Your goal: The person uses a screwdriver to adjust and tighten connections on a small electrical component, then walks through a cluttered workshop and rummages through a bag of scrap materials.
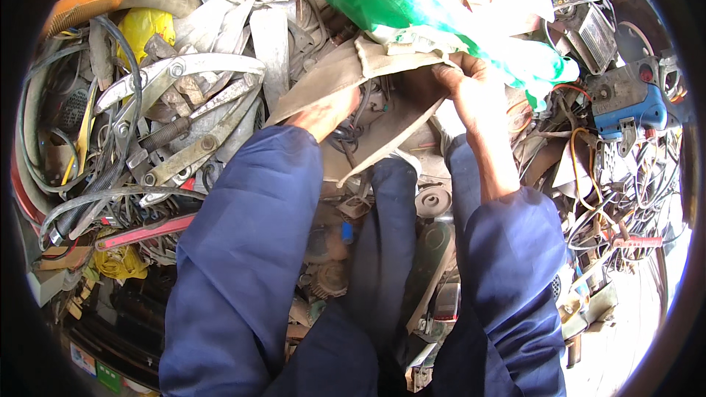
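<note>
A beige-brown piece of stiff cloth or sacking (334, 73) spreads between my hands in front of me, its edges folded and its middle gaping. My right hand (468, 92) pinches its upper right edge between thumb and fingers. At its left side, my left hand (332, 113) reaches in under the cloth, so its fingers are hidden. Dark wires (346, 134) show in the gap between the folds. Just beyond the cloth lies a green and white plastic bag (375, 0), partly washed out by glare.
Scrap lies all around. On the left are metal hinge arms (176, 73), cables, a yellow bag (145, 33) and a red bar (143, 231). A blue and grey power tool (629, 103) sits among tangled wires on the right. A round metal part (432, 201) lies near my legs.
</note>
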Demonstrator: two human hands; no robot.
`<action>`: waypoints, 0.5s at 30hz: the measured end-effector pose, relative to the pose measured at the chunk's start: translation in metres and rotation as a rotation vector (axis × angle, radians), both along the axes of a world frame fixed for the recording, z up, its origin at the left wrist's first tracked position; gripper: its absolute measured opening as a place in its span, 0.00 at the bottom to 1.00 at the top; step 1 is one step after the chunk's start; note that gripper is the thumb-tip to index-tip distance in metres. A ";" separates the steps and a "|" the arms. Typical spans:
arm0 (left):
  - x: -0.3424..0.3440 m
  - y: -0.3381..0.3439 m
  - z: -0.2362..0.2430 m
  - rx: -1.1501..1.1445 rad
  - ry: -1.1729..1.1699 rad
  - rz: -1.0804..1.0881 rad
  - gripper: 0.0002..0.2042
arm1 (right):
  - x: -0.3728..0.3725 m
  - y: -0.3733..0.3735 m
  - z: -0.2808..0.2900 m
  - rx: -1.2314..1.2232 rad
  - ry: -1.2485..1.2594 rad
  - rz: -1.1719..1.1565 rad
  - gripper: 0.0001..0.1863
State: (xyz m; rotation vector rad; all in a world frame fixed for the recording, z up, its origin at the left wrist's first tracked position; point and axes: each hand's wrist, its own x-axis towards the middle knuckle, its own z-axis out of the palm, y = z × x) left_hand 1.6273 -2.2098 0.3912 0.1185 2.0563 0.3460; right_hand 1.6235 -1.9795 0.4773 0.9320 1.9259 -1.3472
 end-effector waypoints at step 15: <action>-0.010 -0.001 0.021 -0.069 -0.288 -0.244 0.36 | -0.005 0.004 -0.008 -0.088 0.049 0.013 0.11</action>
